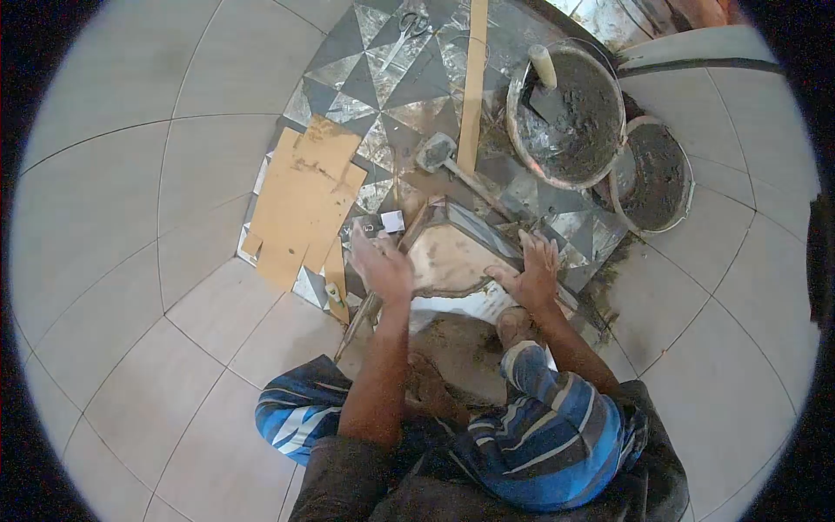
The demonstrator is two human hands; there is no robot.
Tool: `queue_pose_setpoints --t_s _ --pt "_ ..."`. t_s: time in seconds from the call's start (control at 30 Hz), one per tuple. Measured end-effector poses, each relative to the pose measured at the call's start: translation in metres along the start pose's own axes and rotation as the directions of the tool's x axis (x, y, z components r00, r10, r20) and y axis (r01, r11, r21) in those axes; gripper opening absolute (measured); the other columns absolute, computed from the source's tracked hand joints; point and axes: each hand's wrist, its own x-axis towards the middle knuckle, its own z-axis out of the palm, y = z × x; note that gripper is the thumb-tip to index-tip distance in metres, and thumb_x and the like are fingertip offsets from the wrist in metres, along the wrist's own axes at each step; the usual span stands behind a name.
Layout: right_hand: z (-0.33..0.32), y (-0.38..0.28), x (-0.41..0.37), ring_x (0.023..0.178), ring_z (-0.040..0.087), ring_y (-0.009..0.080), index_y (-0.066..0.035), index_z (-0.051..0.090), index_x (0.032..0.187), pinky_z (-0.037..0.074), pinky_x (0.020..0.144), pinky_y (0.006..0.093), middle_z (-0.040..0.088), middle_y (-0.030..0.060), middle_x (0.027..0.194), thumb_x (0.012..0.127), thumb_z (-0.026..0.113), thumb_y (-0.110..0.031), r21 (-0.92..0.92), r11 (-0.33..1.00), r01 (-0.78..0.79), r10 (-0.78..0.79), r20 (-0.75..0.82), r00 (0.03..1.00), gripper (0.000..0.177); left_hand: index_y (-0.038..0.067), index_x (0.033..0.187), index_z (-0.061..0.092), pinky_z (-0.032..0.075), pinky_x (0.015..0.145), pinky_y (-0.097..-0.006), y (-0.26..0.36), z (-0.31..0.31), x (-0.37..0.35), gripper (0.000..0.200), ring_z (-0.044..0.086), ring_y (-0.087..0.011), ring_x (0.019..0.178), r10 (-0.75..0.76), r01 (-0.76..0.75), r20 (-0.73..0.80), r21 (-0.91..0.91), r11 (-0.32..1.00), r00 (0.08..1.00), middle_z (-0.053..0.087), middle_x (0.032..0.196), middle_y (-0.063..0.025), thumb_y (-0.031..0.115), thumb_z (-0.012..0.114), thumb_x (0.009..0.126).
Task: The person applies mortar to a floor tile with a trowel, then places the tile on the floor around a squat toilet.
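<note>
A cream-coloured slab (452,258) with angled corners and dark, dirty edges lies in front of me between my hands. My left hand (383,265) is at its left edge, fingers stretched out and slightly blurred. At the opposite edge, my right hand (532,270) rests with fingers spread and the thumb reaching onto the slab. Just beyond it lies a mallet (437,153), its handle slanting toward my right hand. A small white square (392,221) sits beside my left fingers.
Cut cardboard (300,204) covers part of the patterned sheet (357,78) at left. Scissors (405,36) and a long tan strip (472,83) lie farther off. A large bucket (591,122) of dark mortar holds a trowel (543,66); a smaller bucket (661,178) adjoins it.
</note>
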Motion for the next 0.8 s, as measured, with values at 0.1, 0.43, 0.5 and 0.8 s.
queue_pose_setpoints --t_s 0.1,0.43,0.5,0.8 --pt "-0.002 -0.002 0.003 0.143 0.042 0.0439 -0.005 0.05 0.148 0.022 0.124 0.0594 0.054 0.0248 0.142 0.072 0.088 -0.06 0.028 1.0 0.007 -0.007 0.004 1.0 0.101 0.001 0.156 0.043 0.021 0.125 -0.0603 -0.021 0.003 0.004 0.059 0.044 -0.0417 0.145 0.039 -0.059 0.134 0.151 0.987 0.99 0.052 0.152 -0.0251 0.028 0.055 0.105" --pt "0.002 0.002 0.0 0.14 0.043 0.0493 -0.005 0.05 0.15 0.024 0.123 0.0601 0.054 0.0279 0.144 0.075 0.085 -0.063 -0.021 0.999 -0.043 0.044 0.051 0.998 0.101 0.006 0.152 0.05 0.02 0.124 -0.0622 -0.015 0.005 0.003 0.055 0.045 -0.0417 0.144 -0.104 0.037 0.316 0.211 0.977 0.943 0.056 0.147 -0.0242 0.04 0.045 0.109" --pt "0.004 0.005 -0.001 0.141 0.043 0.0497 -0.005 0.05 0.151 0.024 0.123 0.0598 0.055 0.0282 0.145 0.075 0.084 -0.064 -0.013 1.0 -0.024 0.025 0.056 0.998 0.102 0.007 0.152 0.051 0.02 0.124 -0.0619 -0.012 0.002 0.006 0.055 0.045 -0.0418 0.144 -0.118 0.049 0.337 0.207 0.977 0.934 0.057 0.146 -0.0237 0.04 0.045 0.109" --pt "-0.014 -0.008 0.005 0.146 0.04 0.0461 -0.007 0.049 0.153 0.023 0.126 0.0565 0.051 0.0262 0.151 0.074 0.084 -0.067 0.028 0.972 -0.233 0.223 0.19 0.956 0.105 0.004 0.139 0.064 0.037 0.114 -0.0531 -0.026 0.012 0.01 0.053 0.058 -0.0409 0.128 -0.053 0.02 0.427 0.082 0.996 0.903 0.065 0.137 -0.0214 0.044 0.046 0.109"
